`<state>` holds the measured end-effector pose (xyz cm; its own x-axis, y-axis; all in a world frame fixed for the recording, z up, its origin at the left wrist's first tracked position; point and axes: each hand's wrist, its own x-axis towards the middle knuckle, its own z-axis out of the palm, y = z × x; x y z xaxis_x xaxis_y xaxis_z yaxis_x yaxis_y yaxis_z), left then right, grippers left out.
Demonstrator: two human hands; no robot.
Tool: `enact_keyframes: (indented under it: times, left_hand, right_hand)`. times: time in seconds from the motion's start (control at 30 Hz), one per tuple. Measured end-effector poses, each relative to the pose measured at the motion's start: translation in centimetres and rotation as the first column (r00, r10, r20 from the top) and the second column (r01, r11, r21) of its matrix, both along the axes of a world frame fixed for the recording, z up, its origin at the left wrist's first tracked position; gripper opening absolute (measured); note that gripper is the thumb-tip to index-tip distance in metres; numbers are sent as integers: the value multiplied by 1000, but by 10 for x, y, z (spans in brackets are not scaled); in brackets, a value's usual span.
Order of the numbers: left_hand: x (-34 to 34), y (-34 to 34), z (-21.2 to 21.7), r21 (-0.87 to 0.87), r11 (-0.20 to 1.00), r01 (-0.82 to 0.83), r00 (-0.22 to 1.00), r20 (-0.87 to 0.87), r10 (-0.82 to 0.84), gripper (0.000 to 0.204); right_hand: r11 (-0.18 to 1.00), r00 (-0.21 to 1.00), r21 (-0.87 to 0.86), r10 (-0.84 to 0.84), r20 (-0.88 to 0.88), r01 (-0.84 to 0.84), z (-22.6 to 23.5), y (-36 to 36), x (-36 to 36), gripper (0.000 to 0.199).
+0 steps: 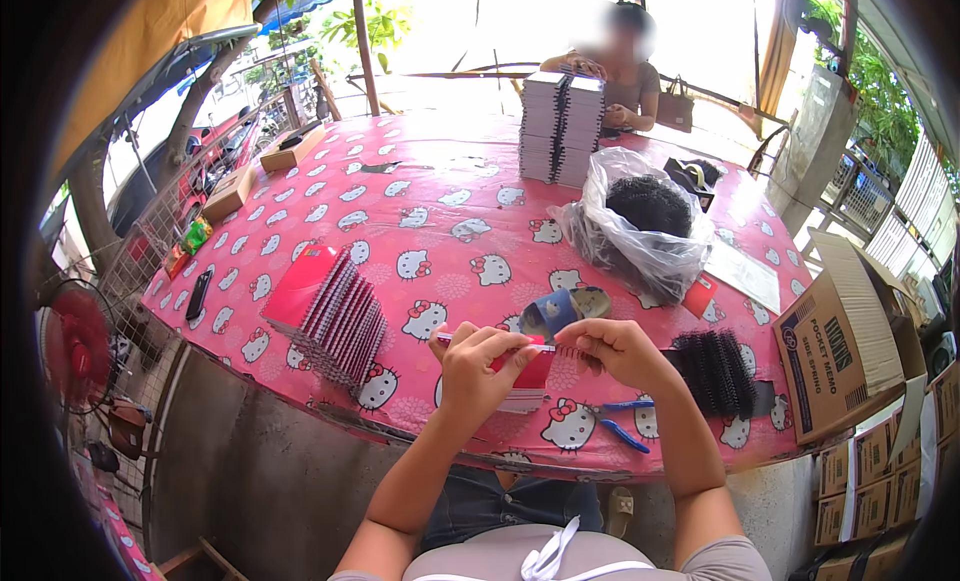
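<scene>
My left hand (478, 366) is closed on a thin red memo pad (541, 347), held edge-on above the table. My right hand (612, 349) pinches a dark spiral binding coil (568, 353) at the pad's right end. Below the hands lie more red-covered pads (522, 393) with white page edges, partly hidden by my left hand. To their right rest blue-handled pliers (626, 437). A pile of black spiral coils (716, 373) sits right of my right hand. On the left stands a stack of spiral-bound red memo pads (330, 316).
A pink patterned cloth (415, 221) covers the table. Beyond my hands sits a blue patterned rounded object (558, 309). A plastic bag (590, 236) holds black coils; tall notebook stacks (540, 131) stand behind it, near a seated person (632, 76). An open carton (840, 351) is at right.
</scene>
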<state>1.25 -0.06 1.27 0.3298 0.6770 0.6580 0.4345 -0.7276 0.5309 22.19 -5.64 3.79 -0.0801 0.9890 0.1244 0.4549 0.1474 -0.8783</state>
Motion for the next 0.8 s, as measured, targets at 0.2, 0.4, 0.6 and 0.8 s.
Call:
enact_keyframes:
  times: [0.2,0.4,0.6,0.8]
  left_hand:
    - [-3,0,0,7,1000,-9,999,-52,9,19]
    - [-9,-2,-1,-11,1000,-3,996,-92,2,20]
    - [-9,-1,-2,0,1000,14,996,-84,-14,18]
    - [-10,-1,-4,-36,999,23,994,-105,-27,19]
  right_hand:
    - [893,910,450,-202,361,20,-8,-4,-26,25]
    - [908,863,418,-221,455,12,4,-6,-43,20]
    - [857,830,512,-328,451,60,4,-2,-50,14]
    - [891,865,444,-293,408,92,9,-4,-55,18]
